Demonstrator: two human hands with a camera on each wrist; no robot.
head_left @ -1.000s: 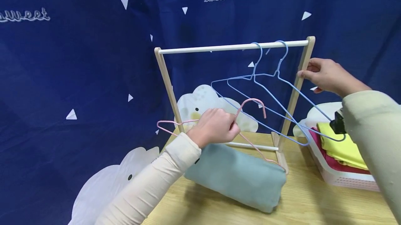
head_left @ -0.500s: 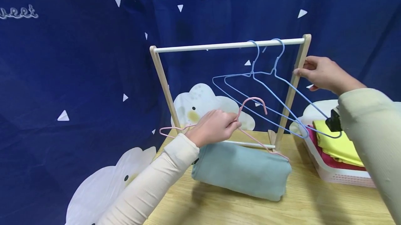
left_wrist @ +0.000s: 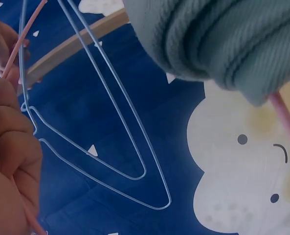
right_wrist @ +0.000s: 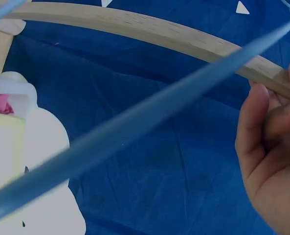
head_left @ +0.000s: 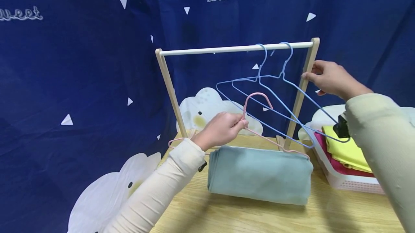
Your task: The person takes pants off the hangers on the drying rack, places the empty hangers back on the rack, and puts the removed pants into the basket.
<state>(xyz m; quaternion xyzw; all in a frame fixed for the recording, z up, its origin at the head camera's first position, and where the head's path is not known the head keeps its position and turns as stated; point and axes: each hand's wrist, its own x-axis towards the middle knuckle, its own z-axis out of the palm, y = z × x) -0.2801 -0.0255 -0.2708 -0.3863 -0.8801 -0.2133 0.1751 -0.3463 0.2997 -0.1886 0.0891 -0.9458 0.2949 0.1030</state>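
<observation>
My left hand grips a pink wire hanger just below its hook, in front of the small clothes rack. A folded pale teal cloth drapes over the hanger's lower bar, its ribbed folds visible in the left wrist view. The hook is free of the rack's white rail. At the right, my right hand pinches the rack's wooden upright between thumb and fingers; the right wrist view shows the fingertips against the wood.
Two blue wire hangers hang on the rail's right half, slanting toward my right forearm. A pale pink basket with yellow cloth and magenta cloth stands right of the rack. A dark blue curtain is behind.
My left hand has raised the pink hanger slightly and turned it. The teal cloth has shifted right and up and lies more level. The right hand has kept its hold on the upright.
</observation>
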